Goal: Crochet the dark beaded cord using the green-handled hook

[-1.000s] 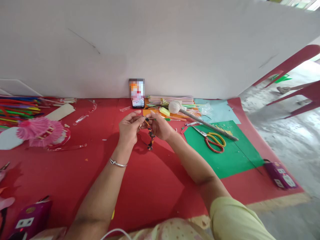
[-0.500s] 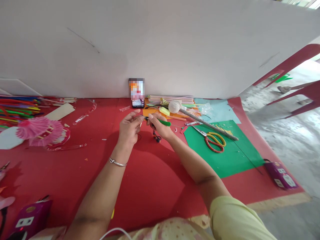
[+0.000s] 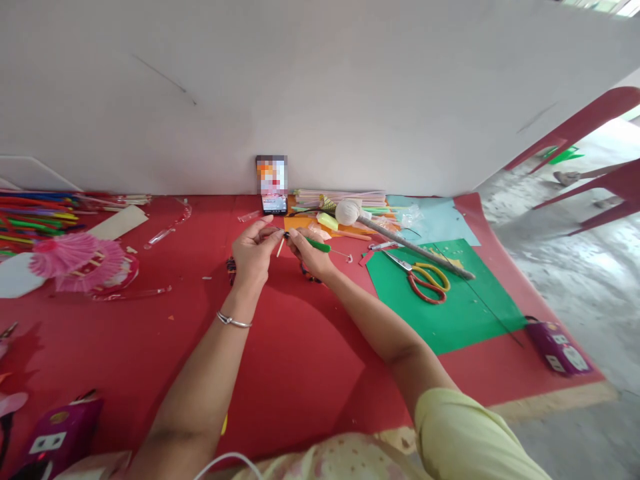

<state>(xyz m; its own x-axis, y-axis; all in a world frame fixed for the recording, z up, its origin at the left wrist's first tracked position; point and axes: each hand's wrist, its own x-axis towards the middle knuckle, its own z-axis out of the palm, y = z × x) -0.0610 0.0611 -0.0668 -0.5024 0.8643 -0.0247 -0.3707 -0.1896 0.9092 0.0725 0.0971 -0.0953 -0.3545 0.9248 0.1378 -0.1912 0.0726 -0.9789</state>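
The left hand (image 3: 251, 253) pinches a small dark piece (image 3: 287, 235); the right hand (image 3: 309, 257) grips a green-handled tool (image 3: 319, 246). Red worktop (image 3: 287, 360) stretches between the forearms (image 3: 210, 367) — scissors (image 3: 409, 267) well inside its right edge.

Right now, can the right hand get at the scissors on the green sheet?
Probably yes: the scissors lie on the green sheet, right of the right hand, handles uncovered. However, that hand holds a green-handled tool, so its grip would likely need freeing first.

Red tabletop (image 3: 280, 373) lies open between hands (image 3: 253, 255) (image 3: 311, 257) and body (image 3: 345, 460); phone (image 3: 275, 201) and wall (image 3: 320, 93) block ahead.
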